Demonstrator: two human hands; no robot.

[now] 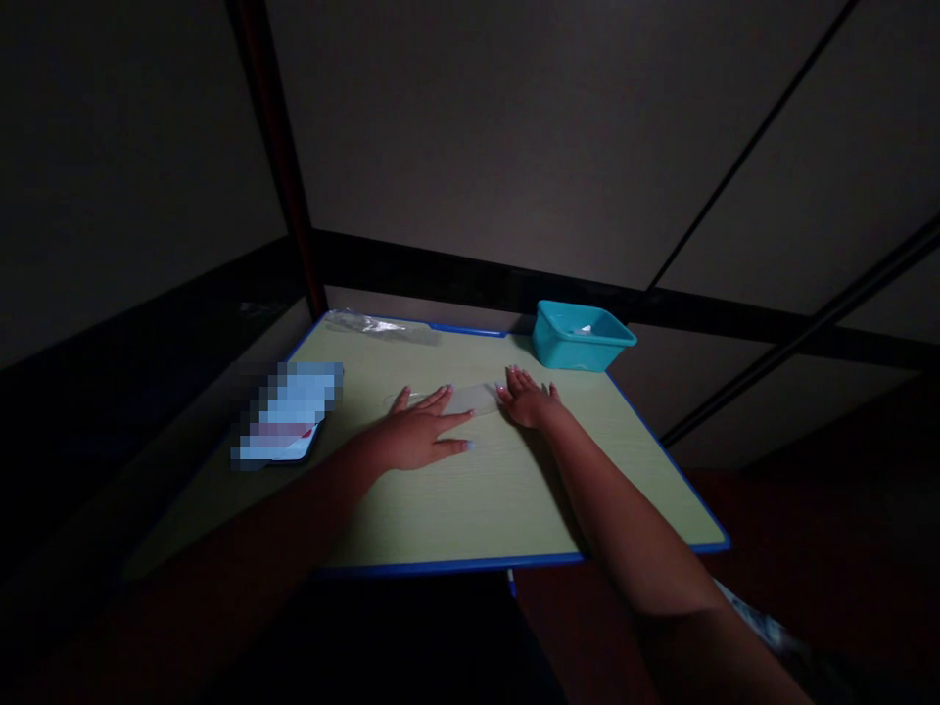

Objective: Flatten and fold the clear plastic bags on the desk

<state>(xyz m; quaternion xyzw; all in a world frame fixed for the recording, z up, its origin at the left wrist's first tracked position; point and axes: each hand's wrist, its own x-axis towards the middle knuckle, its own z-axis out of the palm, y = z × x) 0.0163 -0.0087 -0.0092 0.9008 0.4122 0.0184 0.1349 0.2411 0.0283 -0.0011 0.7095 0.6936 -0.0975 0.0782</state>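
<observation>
A thin, pale, see-through piece that looks like plastic film or a small bag (474,398) lies flat on the table (455,509) between my two hands. My left hand (422,431) rests palm down with its fingers spread, covering the left part of the piece. At the piece's right end my right hand (527,399) lies with its fingers stretched out, its thumb near or on the edge. Neither hand grips anything. What lies under the palms is hidden.
A turquoise basket (580,351) with something whitish inside stands at the back right corner. Clear crumpled plastic wrapping (378,326) lies along the back edge. On the left is a phone (294,416) with a lit, blurred screen. Walls rise close behind the table.
</observation>
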